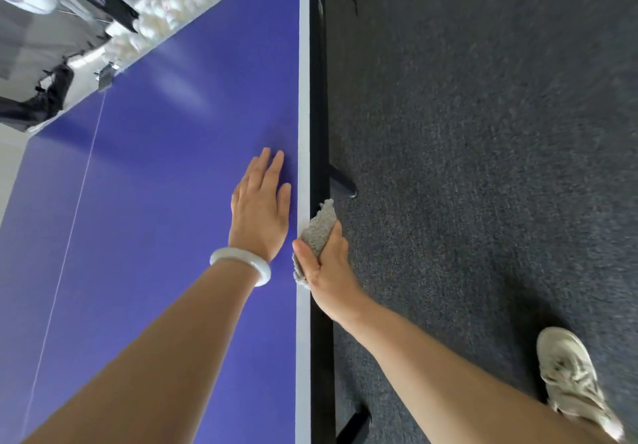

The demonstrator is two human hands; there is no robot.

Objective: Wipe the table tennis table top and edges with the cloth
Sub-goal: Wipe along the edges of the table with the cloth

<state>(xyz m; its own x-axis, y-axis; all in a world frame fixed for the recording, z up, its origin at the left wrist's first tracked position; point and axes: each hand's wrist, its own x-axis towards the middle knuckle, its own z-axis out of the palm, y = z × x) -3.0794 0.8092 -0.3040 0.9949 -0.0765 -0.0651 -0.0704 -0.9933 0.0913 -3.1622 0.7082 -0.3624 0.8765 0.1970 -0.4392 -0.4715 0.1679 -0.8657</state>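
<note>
The blue table tennis table (165, 202) fills the left half of the view, with a white border line and a black side edge (319, 115) running up the middle. My left hand (260, 209) rests flat on the blue top beside the border, fingers straight, a pale bangle on the wrist. My right hand (326, 260) grips a grey textured cloth (319, 228) and holds it against the table's side edge, thumb on top of the cloth. Part of the cloth hangs out below my palm.
Dark grey carpet (483, 167) covers the floor to the right. A black table leg (341, 181) slants out under the edge. My light sneaker (573, 378) stands at the lower right. A row of white balls (162, 5) lies along the table's far end.
</note>
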